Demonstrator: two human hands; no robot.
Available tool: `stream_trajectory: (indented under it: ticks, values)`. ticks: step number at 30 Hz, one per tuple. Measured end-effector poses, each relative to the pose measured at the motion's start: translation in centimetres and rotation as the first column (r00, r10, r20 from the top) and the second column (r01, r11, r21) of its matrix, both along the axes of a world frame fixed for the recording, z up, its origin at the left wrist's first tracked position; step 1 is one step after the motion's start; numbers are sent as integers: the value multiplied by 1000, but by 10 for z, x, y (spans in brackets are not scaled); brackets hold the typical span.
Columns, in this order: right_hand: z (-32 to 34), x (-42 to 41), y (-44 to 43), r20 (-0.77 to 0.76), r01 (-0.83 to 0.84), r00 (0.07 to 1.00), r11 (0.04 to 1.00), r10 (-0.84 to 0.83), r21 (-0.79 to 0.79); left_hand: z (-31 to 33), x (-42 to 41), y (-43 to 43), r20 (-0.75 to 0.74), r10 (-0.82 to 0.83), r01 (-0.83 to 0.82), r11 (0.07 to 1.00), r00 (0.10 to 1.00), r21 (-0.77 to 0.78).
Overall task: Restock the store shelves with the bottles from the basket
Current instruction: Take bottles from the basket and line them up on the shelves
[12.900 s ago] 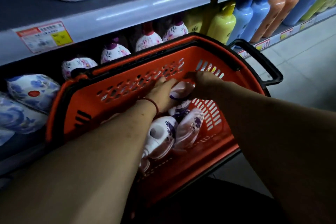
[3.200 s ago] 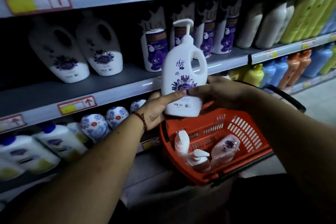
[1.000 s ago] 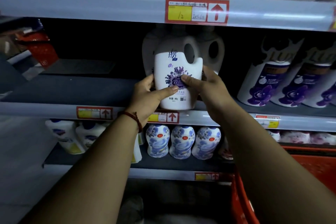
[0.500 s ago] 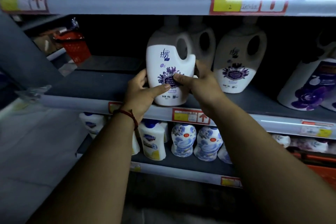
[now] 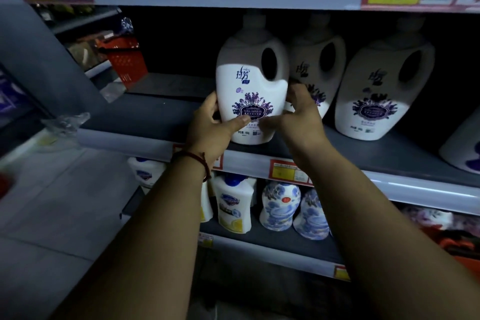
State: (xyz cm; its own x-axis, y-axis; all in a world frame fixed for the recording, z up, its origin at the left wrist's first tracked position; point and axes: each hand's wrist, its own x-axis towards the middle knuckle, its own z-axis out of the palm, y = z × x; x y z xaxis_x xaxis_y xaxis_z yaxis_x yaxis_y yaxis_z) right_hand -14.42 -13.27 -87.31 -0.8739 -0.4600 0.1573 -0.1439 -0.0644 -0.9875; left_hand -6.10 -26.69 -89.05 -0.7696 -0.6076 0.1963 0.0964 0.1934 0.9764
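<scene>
Past the left end of the middle shelf (image 5: 161,113) sat a red basket (image 5: 127,62). At that shelf's front edge the left hand (image 5: 210,126) gripped the upright white bottle (image 5: 249,80), thumb across its label, fingers curled round its side; the right hand (image 5: 298,117) clasped the other side. Further right on the shelf stood two matching bottles (image 5: 384,91).
</scene>
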Motion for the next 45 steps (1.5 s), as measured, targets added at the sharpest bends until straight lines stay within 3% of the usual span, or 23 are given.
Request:
stream_trajectory:
  ticks: [9, 15, 19, 28, 34, 37, 42, 45]
  values:
    - [-4, 1, 0, 31, 8, 999, 999, -10, 47, -1, -1, 3, 46, 145, -142, 988, 988, -59]
    - [-8, 7, 11, 200, 48, 978, 997, -60, 65, 0, 9, -4, 71, 117, -123, 988, 991, 93]
    - [-7, 20, 5, 176, 58, 982, 996, -69, 65, 9, 14, -4, 83, 51, -67, 977, 995, 203]
    - [-15, 21, -10, 169, -61, 983, 997, 68, -46, 9, 13, -9, 31, -34, 21, 939, 999, 343]
    - [-21, 15, -11, 197, -235, 949, 969, 246, -78, 5, 3, -10, -39, -79, 88, 916, 996, 391]
    - [-20, 11, -9, 268, -231, 927, 963, 262, -140, 0, -1, -11, -26, -35, 43, 918, 999, 394]
    - [-20, 15, -14, 355, -79, 923, 977, 146, -197, -7, -3, -13, -87, 101, -40, 845, 991, 533]
    - [-21, 14, -16, 370, -108, 912, 973, 178, -202, -6, -4, -12, -104, 102, -30, 842, 989, 539]
